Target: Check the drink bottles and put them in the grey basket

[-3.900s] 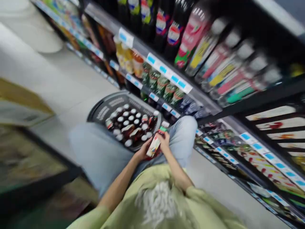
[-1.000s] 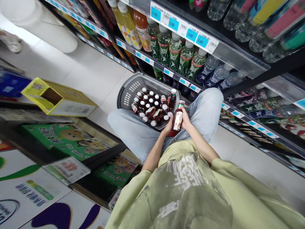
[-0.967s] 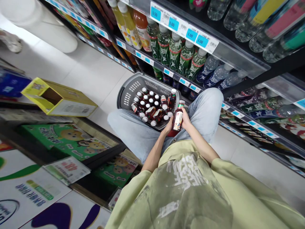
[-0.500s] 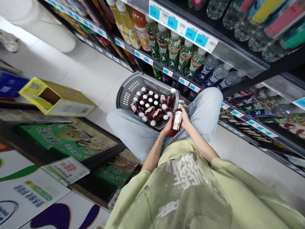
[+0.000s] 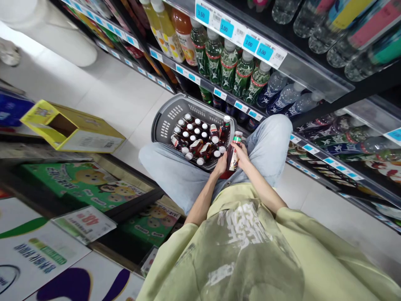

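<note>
Squatting in a shop aisle, I hold a dark red drink bottle (image 5: 232,153) with a white cap in both hands over my lap. My left hand (image 5: 221,165) cups its lower part and my right hand (image 5: 241,153) wraps its side near the label. Just beyond my knees a grey plastic basket (image 5: 169,121) sits on the floor, packed with several similar red bottles (image 5: 196,141), most upright and a few lying on top.
A drinks shelf (image 5: 275,62) with blue price tags runs along the right, holding green bottles (image 5: 230,69), yellow and orange bottles (image 5: 171,27) and water bottles. An open yellow carton (image 5: 70,129) lies on the floor at left. Green boxes (image 5: 84,184) and white cartons stack at lower left.
Since the blurred first frame the view has steadied. Over the last second the bottle has turned slightly in my hands, its label facing less toward me; the basket has stayed put.
</note>
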Demonstrator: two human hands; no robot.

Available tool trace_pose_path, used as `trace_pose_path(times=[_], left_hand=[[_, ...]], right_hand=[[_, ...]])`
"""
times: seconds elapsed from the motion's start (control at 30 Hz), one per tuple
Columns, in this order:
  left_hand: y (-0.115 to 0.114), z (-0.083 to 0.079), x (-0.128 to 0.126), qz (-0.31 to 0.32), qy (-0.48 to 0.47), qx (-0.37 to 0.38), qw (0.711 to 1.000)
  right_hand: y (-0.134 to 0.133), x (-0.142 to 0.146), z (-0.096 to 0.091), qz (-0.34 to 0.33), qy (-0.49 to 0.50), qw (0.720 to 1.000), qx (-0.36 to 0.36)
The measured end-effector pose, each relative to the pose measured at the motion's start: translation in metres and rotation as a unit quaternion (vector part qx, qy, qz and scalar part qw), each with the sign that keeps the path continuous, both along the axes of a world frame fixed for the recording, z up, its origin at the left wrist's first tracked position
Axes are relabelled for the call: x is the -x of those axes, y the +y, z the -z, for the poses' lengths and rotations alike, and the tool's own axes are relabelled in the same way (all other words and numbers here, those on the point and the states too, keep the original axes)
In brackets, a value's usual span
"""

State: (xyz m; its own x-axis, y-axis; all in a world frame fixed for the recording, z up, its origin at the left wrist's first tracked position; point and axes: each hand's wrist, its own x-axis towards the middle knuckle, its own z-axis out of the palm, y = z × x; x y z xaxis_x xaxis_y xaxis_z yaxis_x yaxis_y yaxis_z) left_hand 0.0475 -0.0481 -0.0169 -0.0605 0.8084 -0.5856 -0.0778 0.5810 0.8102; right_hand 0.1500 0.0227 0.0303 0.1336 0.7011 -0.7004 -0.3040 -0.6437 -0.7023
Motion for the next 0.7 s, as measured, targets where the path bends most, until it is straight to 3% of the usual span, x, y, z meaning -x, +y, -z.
trace_pose_path(times=[0.17, 0.37, 0.53, 0.63, 0.7], left_hand=[[-0.005, -0.004, 0.005, 0.042, 0.082, -0.060, 0.994], [-0.004, -0.014, 0.007, 0.032, -0.016, -0.117, 0.993], [0.002, -0.022, -0.001, -0.059, -0.236, -0.019, 0.970], [0.003, -0.019, -0.006, -0.106, -0.270, 0.010, 0.957], [0.003, -0.015, -0.007, -0.107, -0.242, 0.008, 0.964]], right_hand=[[-0.001, 0.000, -0.006, 0.014, 0.000, 0.999, -0.038], [0.005, 0.001, -0.016, 0.026, 0.038, 0.998, -0.046], [0.004, -0.001, -0.028, -0.061, 0.147, 0.987, -0.019], [0.001, 0.000, -0.029, -0.099, 0.169, 0.980, -0.039], [0.000, 0.001, -0.026, -0.096, 0.147, 0.984, -0.041]])
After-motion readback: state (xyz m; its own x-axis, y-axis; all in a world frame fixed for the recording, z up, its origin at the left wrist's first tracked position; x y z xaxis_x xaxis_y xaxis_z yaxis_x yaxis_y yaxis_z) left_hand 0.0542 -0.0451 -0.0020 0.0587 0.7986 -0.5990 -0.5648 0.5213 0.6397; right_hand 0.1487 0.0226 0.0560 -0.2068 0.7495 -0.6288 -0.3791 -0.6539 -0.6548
